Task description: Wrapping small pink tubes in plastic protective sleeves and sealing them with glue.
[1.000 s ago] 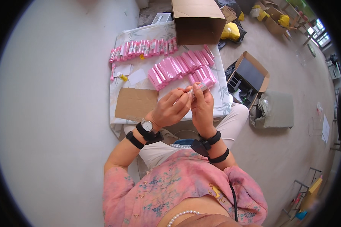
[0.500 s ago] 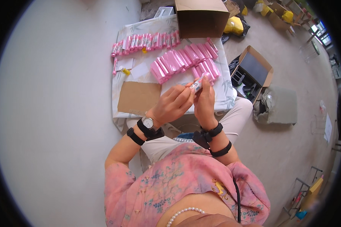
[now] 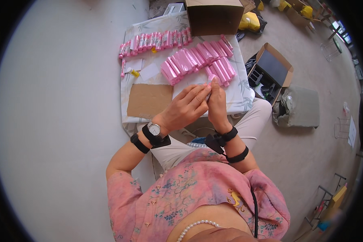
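A small pink plastic roll is held over the table's near side, mostly hidden by my fingers. My right hand is closed around it, thumb along its upper side. Fingers of my left hand press together over the roll's left side, covering the white label. Just beyond my hands lies a heap of pink rolls without visible labels. Farther back, a row of labelled pink rolls runs along the table. A yellow-and-white glue stick lies near white paper sheets.
A brown cardboard sheet lies on the cloth-covered table by my left wrist. An open cardboard box stands at the far edge. On the floor to the right are another open box and a grey-green covered block.
My left fingers have gone from pinching at the label to lying over it, hiding it. The roll stays in my right hand. The view has shifted slightly.
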A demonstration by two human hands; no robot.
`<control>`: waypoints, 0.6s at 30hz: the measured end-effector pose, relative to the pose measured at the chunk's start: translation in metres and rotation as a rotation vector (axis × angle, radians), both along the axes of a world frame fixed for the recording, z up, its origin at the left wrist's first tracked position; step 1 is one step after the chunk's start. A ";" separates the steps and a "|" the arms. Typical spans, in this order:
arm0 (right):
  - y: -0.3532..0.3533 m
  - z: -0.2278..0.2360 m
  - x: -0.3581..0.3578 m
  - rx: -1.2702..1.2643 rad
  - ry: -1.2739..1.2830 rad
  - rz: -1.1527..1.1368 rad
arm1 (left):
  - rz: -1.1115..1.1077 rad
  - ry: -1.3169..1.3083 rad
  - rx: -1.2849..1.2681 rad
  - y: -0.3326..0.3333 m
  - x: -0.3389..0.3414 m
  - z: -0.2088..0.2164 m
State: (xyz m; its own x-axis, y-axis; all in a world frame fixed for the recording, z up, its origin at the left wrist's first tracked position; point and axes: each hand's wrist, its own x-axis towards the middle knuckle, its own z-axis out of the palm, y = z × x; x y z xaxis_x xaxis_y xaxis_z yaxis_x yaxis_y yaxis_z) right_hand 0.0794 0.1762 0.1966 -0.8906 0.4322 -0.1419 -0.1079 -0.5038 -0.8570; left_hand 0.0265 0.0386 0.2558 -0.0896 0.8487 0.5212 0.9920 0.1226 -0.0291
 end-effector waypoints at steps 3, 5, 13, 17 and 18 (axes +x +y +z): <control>0.005 -0.005 0.004 0.117 -0.034 0.026 | -0.009 -0.031 0.002 0.002 0.002 0.004; 0.005 -0.002 0.006 0.118 -0.036 0.066 | -0.011 -0.043 -0.004 0.000 0.003 0.003; 0.002 0.006 0.010 -0.029 -0.106 0.153 | -0.030 0.091 -0.004 -0.016 0.007 -0.004; -0.002 0.001 0.009 -0.043 -0.114 0.178 | -0.019 0.110 0.030 -0.022 0.009 -0.008; -0.003 0.003 0.010 -0.046 -0.116 0.178 | -0.019 0.096 0.029 -0.024 0.010 -0.008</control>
